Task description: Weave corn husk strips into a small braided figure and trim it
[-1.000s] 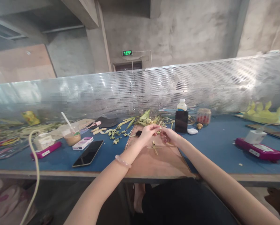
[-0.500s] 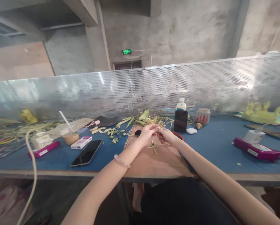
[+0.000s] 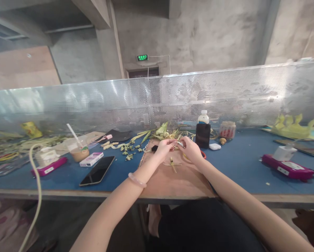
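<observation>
My left hand [image 3: 163, 149] is closed in a pinch on a thin pale-green leaf strip [image 3: 173, 142] above the far end of a brown board [image 3: 172, 182]. My right hand [image 3: 191, 150] is closed next to it, fingertips meeting the left hand's. It grips a small shiny tool [image 3: 180, 144] with a red loop [image 3: 203, 154] showing behind the hand; it looks like scissors. A small knotted leaf piece [image 3: 172, 162] lies on the board just below both hands. A pale bracelet [image 3: 137, 180] is on my left wrist.
A pile of green leaf strips [image 3: 162, 133] lies behind the board. A dark phone stands upright [image 3: 203, 135] by a bottle [image 3: 203, 117] and a jar [image 3: 227, 130]. Another phone [image 3: 97, 170], a drink cup [image 3: 78, 152] and pink devices [image 3: 288, 167] [image 3: 48, 166] sit on the blue table [image 3: 238, 161]. A perforated metal screen [image 3: 225, 94] runs along the back.
My right hand has risen and closed in on the left hand's fingertips, bringing the shiny tool to the leaf strip. The left hand has barely moved.
</observation>
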A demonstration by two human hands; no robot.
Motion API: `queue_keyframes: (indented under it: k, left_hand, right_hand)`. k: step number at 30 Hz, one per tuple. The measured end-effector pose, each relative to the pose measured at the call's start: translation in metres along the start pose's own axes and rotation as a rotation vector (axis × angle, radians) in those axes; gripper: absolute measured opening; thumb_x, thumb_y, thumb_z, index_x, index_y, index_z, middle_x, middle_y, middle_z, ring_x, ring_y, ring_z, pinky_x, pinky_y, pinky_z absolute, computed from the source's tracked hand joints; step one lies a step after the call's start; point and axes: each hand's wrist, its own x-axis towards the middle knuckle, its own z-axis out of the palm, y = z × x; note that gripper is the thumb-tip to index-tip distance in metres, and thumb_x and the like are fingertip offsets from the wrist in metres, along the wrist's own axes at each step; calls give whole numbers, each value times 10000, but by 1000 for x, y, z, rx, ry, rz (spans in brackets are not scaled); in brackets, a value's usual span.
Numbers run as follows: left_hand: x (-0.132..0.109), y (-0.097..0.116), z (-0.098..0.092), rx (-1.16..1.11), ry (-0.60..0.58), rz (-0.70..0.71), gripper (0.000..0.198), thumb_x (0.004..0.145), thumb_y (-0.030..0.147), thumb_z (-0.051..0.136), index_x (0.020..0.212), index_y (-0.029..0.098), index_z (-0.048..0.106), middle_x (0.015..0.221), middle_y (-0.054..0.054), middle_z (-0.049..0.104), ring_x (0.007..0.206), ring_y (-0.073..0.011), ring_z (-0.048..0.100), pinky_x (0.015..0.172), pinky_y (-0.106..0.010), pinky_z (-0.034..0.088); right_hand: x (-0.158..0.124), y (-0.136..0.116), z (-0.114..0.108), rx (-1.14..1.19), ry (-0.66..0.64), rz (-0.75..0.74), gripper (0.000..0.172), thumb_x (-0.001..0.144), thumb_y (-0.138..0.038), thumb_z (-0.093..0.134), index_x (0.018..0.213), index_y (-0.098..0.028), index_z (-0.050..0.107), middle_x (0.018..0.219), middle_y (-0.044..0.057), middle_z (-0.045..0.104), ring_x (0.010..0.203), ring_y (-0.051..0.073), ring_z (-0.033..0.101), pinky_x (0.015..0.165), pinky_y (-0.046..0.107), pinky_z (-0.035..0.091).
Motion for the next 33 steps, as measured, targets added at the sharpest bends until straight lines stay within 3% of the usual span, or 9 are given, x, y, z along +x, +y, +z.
queue_keyframes:
  k: [6,12,26,33]
  left_hand:
    - [-1,4,0,-41,-24,-39,281,626,258,712,869,121,679,783,-61,636,611,-80,508,579,-212,377]
    - [2,4,-8,-85,-33,-92,253,608,229,719,833,116,695,774,-67,650,610,-88,527,578,-222,374]
    - [3,8,-7,-236,-22,-174,147,598,106,707,742,101,677,643,-15,620,502,-49,474,502,-203,338]
    - [0,17,-4,-294,-58,-183,76,689,137,648,756,106,667,697,-24,633,561,-63,496,530,-205,341]
  right_hand:
    - [-4,-4,-6,-183,-17,-175,187,814,-348,474,936,-226,549,878,40,533,692,157,514,531,231,324]
    - [-4,0,-7,-376,23,-392,211,873,-315,419,993,-237,574,891,26,559,719,133,556,561,208,380]
    - [-4,2,-4,-305,52,-399,200,864,-308,439,897,-193,599,793,39,577,691,139,542,585,215,389]
    - [-4,-3,-5,-189,63,-355,168,847,-296,451,847,-203,590,755,27,545,622,132,497,580,228,379]
